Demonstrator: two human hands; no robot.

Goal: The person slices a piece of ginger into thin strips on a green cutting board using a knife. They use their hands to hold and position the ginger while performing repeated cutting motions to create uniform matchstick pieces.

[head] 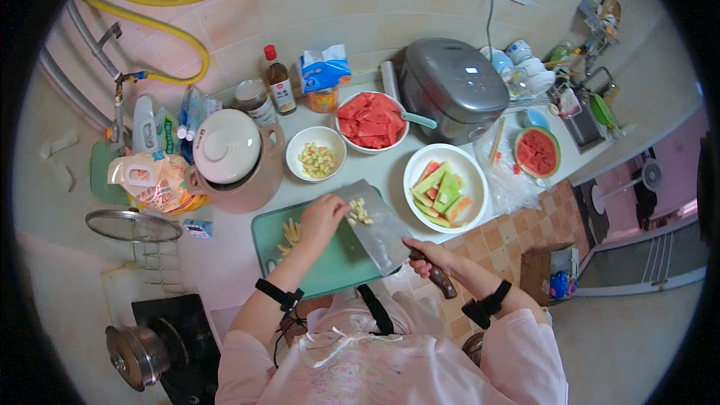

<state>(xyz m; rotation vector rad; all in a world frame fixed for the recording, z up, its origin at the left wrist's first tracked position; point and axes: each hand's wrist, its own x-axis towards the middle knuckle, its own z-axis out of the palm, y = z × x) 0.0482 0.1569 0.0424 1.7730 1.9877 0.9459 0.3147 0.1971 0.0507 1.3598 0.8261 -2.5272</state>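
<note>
In my right hand (436, 259) is the wooden handle of a cleaver (382, 242), its broad blade lying flat above the green cutting board (332, 273). Small pale diced pieces (360, 212) rest on the blade. My left hand (326, 215) is at the blade's left edge, fingertips together near the dice; whether they pinch a piece is hidden. Pale cut strips (289, 233) lie on the board, partly behind my left wrist. Beyond it stands a white bowl of diced rind (316, 158). To the right, a white basin (413, 166) holds green watermelon rinds (444, 194).
Cut red watermelon fills a bowl (372, 122) with a spoon, beside a rice cooker (455, 87). A lidded pot (242, 180) stands left of the board. Half a watermelon (537, 152) sits by a plastic bag (506, 180). A saucepan (138, 357) is at the lower left.
</note>
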